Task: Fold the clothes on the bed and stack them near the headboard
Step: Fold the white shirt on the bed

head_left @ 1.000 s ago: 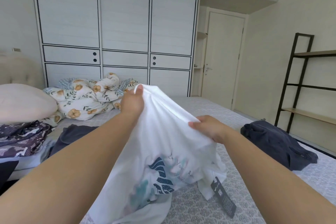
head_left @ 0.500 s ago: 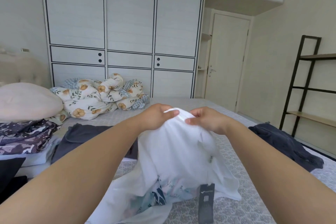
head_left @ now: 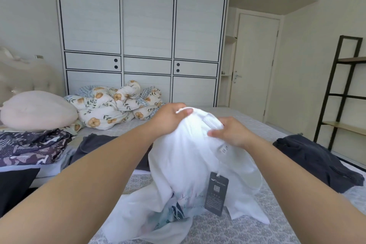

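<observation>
A white T-shirt (head_left: 184,156) with a blue print and a dark hang tag (head_left: 216,193) is lifted off the grey patterned bed (head_left: 227,230), its lower part trailing on the cover. My left hand (head_left: 168,119) pinches the shirt's top edge. My right hand (head_left: 231,132) grips bunched fabric just right of it. A folded stack of patterned and light clothes (head_left: 29,144) lies at the left by the padded headboard (head_left: 23,77). A dark grey garment (head_left: 103,144) lies beyond my left arm, and a navy garment (head_left: 316,160) sits at the right.
A pink pillow (head_left: 37,113) and a crumpled floral duvet (head_left: 114,105) lie at the bed's far left. White wardrobes (head_left: 142,35) stand behind, a door (head_left: 255,65) to their right, and a black ladder shelf (head_left: 342,93) along the right wall.
My left hand dropped from a raised hold and came in close to my right hand at the shirt's top. The shirt turned, bringing the hang tag to the front.
</observation>
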